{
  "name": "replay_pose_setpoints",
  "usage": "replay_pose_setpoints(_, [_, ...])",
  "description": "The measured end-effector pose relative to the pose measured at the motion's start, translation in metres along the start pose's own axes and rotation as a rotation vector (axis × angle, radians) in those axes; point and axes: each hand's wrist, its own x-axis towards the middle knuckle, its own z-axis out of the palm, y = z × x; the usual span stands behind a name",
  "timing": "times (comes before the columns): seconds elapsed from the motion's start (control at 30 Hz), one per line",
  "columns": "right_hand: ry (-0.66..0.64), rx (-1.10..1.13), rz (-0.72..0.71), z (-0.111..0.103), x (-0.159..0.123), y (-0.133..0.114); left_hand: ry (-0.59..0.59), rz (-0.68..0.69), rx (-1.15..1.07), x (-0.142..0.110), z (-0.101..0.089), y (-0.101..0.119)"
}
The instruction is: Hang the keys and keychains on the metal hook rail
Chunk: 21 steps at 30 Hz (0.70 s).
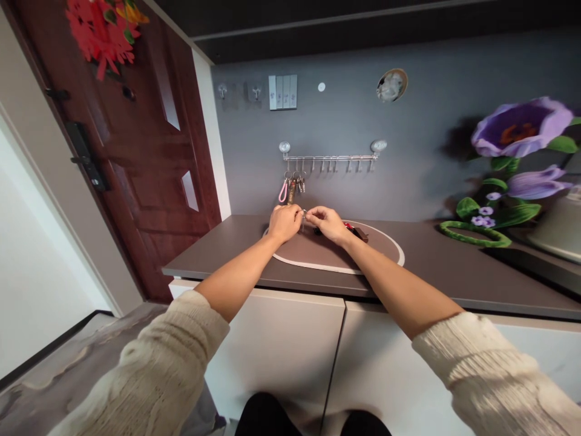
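Nearest, the two knitted sleeves (177, 345) reach forward over the pale cupboard doors (281, 345), and beyond them runs the front edge of the dark table (218, 248). A brown mat (313, 253) with a light border lies on the table, its near curve just short of that edge.

Over the mat, the left hand (285, 221) and the right hand (327, 224) nearly meet. Between them is a small metal ring (304, 212); whether anything is threaded on it is too small to tell. The left fingers are curled in, thumb pressed close on the ring; the right thumb and forefinger pinch its other side, with hardly any gap. Such fine work seems best done with the left grip steady, the right fingertips making short moves, and both hands low over the mat so a slip lands softly.

Just beside the right hand, a dark item with a red part (360, 232) lies on the mat, partly hidden by the wrist; that side calls for care. Bare table lies left of the mat, and to its right as far as the purple flowers (521, 130). Behind the hands, keys (299, 183) and a pink loop (284, 191) hang from a hook rail (331, 158) on the wall, leaving little room for lifting straight back.
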Motion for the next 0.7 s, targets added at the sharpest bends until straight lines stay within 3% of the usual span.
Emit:
replay_pose_setpoints(0.27, [0.013,0.179,-0.015,-0.001,0.004,0.013,0.049,0.030,-0.061,0.000,0.000,0.003])
replay_pose_setpoints(0.47, [0.044,0.376,0.063,-0.004,0.003,0.012,0.060,0.031,-0.044,0.000,0.001,0.004])
replay_pose_setpoints(0.7, [0.165,0.556,0.190,-0.005,0.003,0.005,-0.036,-0.043,-0.014,-0.001,0.006,0.003])
